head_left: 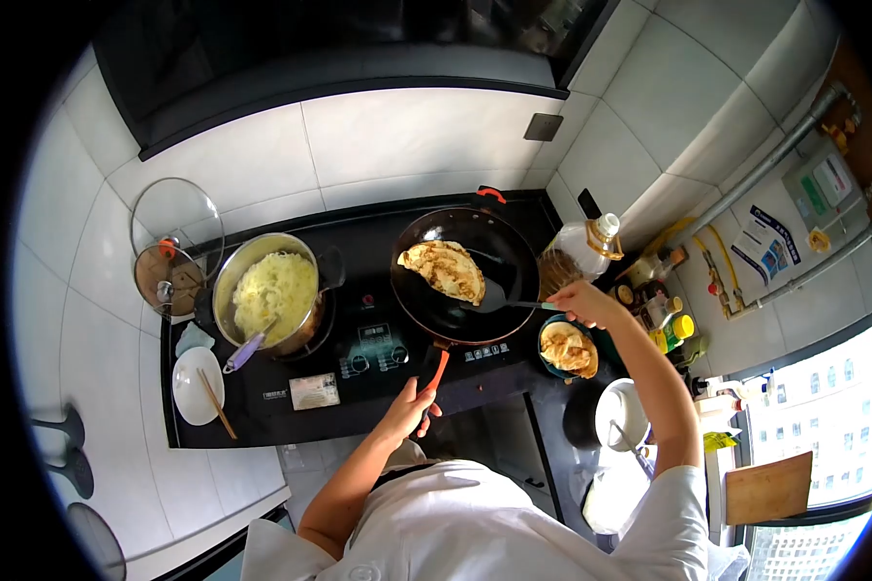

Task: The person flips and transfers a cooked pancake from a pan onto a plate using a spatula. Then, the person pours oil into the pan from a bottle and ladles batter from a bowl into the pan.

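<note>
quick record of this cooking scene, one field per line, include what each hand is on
left hand: gripping the wok handle
right hand: holding the spatula
wok: on the cooktop, holding folded, browned food
spatula blade: at the food's edge; contact unclear
pot: left of the wok, pale yellow food inside, purple-handled utensil in it
white dish: chopsticks across its rim
</note>
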Demonstrator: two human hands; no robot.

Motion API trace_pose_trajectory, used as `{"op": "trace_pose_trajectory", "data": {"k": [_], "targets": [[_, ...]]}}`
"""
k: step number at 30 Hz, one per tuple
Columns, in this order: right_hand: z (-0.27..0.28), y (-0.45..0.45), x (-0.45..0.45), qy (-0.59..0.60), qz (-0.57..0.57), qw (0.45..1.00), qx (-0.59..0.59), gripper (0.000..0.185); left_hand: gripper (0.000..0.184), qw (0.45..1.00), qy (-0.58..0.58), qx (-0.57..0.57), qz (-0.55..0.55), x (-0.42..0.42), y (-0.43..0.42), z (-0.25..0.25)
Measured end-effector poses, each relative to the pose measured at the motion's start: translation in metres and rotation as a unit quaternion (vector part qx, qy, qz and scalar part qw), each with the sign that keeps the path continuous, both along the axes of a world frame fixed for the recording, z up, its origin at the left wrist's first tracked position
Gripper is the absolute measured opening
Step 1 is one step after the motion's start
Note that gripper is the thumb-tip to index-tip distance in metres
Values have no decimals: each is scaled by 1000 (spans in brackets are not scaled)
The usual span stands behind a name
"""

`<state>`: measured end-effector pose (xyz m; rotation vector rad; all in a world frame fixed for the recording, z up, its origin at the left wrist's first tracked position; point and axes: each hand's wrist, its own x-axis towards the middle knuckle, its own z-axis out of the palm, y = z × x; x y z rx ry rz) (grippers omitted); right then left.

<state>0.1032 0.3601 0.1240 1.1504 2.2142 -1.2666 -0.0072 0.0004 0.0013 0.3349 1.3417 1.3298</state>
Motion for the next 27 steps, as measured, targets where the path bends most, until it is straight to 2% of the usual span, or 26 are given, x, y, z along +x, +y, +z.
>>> {"op": "trace_pose_trajectory", "data": {"k": [4, 6, 10, 15, 22, 24, 26, 27], "targets": [[-30, -18, 7, 148, -85, 984, -42, 25, 27, 1000, -2, 4, -4, 0, 0, -2], [-18, -24, 11, 142, -121, 982, -12, 25, 27, 1000, 1, 9, -1, 1, -1, -1], [-2, -26, 5, 149, -38, 981, 119, 25, 28, 1000, -7, 1, -2, 0, 0, 5], [16, -39, -17, 186, 1, 968, 170, 25, 27, 1000, -4, 2, -5, 0, -1, 2], [22, -40, -62, 178, 35, 972, 148, 24, 26, 1000, -11, 2, -5, -1, -1, 6], [6, -47, -78, 187, 61, 962, 190, 24, 27, 1000, -14, 6, -7, -1, -2, 3], [-36, -43, -89, 195, 112, 942, 251, 23, 28, 1000, -16, 12, -6, -1, -2, 0], [-78, -27, -85, 273, 149, 901, 301, 22, 28, 1000, -20, 4, -4, -4, -3, 3]]}}
